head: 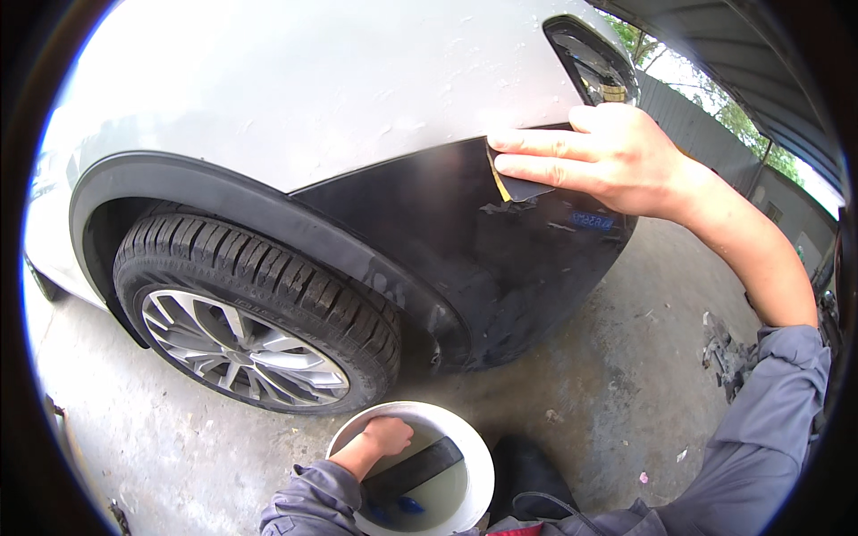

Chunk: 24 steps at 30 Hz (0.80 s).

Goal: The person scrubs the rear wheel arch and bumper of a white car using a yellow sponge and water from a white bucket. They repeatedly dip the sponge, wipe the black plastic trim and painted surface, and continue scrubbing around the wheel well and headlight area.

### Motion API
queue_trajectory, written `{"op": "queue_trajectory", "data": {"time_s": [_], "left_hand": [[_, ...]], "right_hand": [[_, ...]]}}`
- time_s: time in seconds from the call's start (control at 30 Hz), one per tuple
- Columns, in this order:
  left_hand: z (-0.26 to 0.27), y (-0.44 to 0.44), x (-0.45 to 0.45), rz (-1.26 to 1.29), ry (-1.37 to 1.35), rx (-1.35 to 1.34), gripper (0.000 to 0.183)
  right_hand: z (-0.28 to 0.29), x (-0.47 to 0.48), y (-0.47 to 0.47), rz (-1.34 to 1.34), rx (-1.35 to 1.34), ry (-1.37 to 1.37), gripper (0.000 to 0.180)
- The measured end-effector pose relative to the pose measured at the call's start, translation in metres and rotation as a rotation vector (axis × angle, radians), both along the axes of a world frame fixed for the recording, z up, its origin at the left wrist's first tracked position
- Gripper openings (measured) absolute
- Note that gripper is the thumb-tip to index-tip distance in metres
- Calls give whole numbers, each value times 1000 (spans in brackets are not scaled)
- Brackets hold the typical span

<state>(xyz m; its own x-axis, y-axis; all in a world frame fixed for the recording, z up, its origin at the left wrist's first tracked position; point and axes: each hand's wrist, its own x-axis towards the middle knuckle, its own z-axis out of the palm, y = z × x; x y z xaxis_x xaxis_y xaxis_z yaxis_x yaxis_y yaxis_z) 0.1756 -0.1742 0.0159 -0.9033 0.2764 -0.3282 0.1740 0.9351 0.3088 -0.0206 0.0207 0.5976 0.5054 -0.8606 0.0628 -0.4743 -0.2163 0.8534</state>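
Note:
With fingers stretched out flat, my right hand (596, 157) presses a dark sheet of sandpaper (526, 189) with a yellowish edge against the upper part of a black car bumper (415, 214). Most of the sheet lies beneath the fingers. Lower left, my left hand (387, 435) reaches into a white bucket (477, 462) of cloudy water, its fingers curled. Whether it holds anything is hidden. A long dark block (422, 467) slants across the bucket beside that hand, and a blue object (410, 504) lies in the water.
Silver body paint (375, 80), wet with drops, rises above the bumper. A tyre (268, 268) with an alloy wheel (244, 352) stands left under the arch trim (221, 177). Torn grey scraps (724, 352) lie on the concrete floor (623, 402). A dark boot (529, 472) is right of the bucket.

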Motion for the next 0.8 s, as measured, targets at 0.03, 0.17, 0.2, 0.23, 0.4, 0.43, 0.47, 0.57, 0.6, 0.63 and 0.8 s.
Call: {"op": "queue_trajectory", "data": {"time_s": [0.03, 0.17, 0.2, 0.23, 0.4, 0.43, 0.47, 0.57, 0.6, 0.63, 0.8], "left_hand": [[-5, -2, -3, 1, 4, 10, 31], [-6, 3, -4, -9, -9, -15, 30], [-2, 3, -1, -9, -19, -40, 31], [1, 3, -1, -9, -22, -32, 31], [0, 7, -9, 34, -8, 24, 30], [0, 7, -6, 24, -14, 9, 30], [0, 6, -2, 14, -19, -6, 30], [0, 4, 0, -4, -8, 8, 29], [1, 6, 2, -2, -4, 26, 28], [3, 8, 1, 1, -17, 25, 28], [20, 11, -1, 35, -18, 33, 28]], "right_hand": [[-4, 1, -4, 27, -9, -31, 53], [-31, 22, -39, 96, -57, -80, 51], [-29, 21, -41, 116, -44, -85, 51], [-26, 20, -42, 136, -31, -91, 51], [-28, 25, -43, 89, -32, -109, 50], [-35, 30, -52, 113, -39, -138, 50], [-39, 40, -60, 110, -42, -106, 50], [-30, 42, -54, 71, -23, -96, 52], [-26, 44, -48, 24, -23, -64, 52], [-30, 44, -50, 47, -34, -84, 53], [-55, 68, -84, 67, -75, -114, 51]]}}
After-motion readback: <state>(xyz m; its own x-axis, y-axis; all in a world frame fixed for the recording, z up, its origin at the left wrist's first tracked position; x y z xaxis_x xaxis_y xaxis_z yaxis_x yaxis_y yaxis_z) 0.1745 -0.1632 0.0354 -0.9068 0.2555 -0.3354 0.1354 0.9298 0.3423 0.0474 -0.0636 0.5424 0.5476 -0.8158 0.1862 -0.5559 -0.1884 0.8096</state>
